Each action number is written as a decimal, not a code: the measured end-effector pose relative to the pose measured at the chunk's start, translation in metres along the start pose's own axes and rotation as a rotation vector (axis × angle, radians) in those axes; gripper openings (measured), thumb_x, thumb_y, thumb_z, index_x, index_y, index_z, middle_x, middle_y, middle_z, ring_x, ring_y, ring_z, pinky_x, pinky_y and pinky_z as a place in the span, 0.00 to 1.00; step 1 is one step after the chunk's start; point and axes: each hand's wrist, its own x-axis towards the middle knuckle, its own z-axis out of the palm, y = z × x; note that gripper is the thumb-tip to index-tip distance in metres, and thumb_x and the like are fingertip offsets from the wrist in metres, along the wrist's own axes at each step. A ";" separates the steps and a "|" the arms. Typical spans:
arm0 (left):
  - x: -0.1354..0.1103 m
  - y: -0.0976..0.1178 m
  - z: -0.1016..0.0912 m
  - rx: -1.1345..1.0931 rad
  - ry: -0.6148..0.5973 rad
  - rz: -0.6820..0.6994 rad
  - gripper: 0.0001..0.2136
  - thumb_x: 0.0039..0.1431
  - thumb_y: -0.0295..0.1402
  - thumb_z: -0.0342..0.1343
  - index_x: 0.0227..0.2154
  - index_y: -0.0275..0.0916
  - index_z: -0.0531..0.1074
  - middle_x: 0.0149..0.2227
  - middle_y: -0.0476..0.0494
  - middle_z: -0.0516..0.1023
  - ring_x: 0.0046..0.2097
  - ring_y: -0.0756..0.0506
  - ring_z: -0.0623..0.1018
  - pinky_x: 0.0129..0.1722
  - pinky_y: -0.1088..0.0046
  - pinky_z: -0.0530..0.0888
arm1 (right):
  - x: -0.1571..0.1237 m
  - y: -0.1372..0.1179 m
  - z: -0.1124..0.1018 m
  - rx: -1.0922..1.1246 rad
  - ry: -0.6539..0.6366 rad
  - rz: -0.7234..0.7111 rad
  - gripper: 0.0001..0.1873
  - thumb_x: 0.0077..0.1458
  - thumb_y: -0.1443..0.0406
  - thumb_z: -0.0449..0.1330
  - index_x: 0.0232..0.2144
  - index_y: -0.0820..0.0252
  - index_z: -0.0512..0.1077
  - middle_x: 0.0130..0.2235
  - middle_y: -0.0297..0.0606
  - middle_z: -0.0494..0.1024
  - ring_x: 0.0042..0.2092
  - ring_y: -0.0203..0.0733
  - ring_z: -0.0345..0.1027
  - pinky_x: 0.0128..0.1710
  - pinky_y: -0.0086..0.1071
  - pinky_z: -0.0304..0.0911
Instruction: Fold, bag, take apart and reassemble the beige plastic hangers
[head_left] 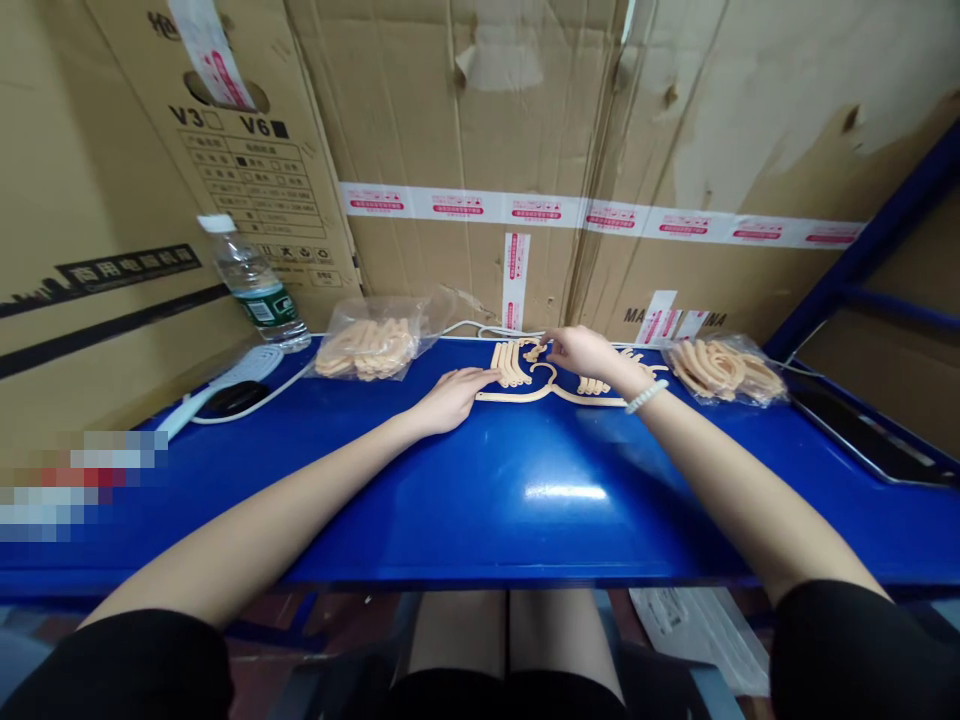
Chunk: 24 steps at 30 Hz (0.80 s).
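A peach plastic hanger-shaped frame lies flat on the blue metal shelf. My left hand rests flat on the shelf with fingers stretched out, fingertips touching the frame's left end beside a row of peach curved pieces. My right hand hovers over the frame's top, fingers pinched on a small peach piece. More peach pieces lie under that wrist, which wears a white bead bracelet.
A clear bag of peach pieces lies at left, another bag at right. A water bottle, a white power strip with a black object, and a dark tray also sit on the shelf. Cardboard boxes wall the back.
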 end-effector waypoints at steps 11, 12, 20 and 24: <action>-0.001 0.007 -0.004 0.014 0.042 -0.026 0.24 0.65 0.23 0.42 0.60 0.44 0.70 0.63 0.41 0.70 0.63 0.39 0.69 0.62 0.52 0.67 | 0.035 -0.008 0.032 0.072 -0.007 0.032 0.11 0.59 0.68 0.63 0.43 0.55 0.81 0.43 0.46 0.83 0.45 0.52 0.77 0.42 0.35 0.66; -0.001 0.009 -0.004 0.023 0.046 -0.041 0.23 0.65 0.24 0.43 0.59 0.44 0.71 0.63 0.41 0.70 0.62 0.38 0.70 0.61 0.52 0.68 | 0.036 -0.007 0.033 0.095 0.011 0.029 0.10 0.58 0.69 0.63 0.41 0.56 0.82 0.43 0.47 0.83 0.45 0.53 0.77 0.42 0.35 0.66; -0.002 0.012 -0.007 0.051 0.097 -0.111 0.16 0.66 0.27 0.47 0.52 0.43 0.75 0.54 0.38 0.72 0.55 0.36 0.73 0.53 0.52 0.72 | 0.021 0.000 0.028 0.467 0.242 0.009 0.10 0.63 0.65 0.59 0.44 0.63 0.77 0.35 0.43 0.82 0.37 0.45 0.76 0.38 0.33 0.67; -0.001 0.010 -0.007 0.030 0.129 -0.109 0.12 0.66 0.29 0.50 0.46 0.41 0.77 0.51 0.39 0.72 0.54 0.39 0.74 0.55 0.56 0.72 | -0.012 -0.002 0.018 0.709 0.240 -0.019 0.15 0.65 0.57 0.56 0.44 0.62 0.73 0.32 0.41 0.81 0.29 0.40 0.75 0.27 0.30 0.68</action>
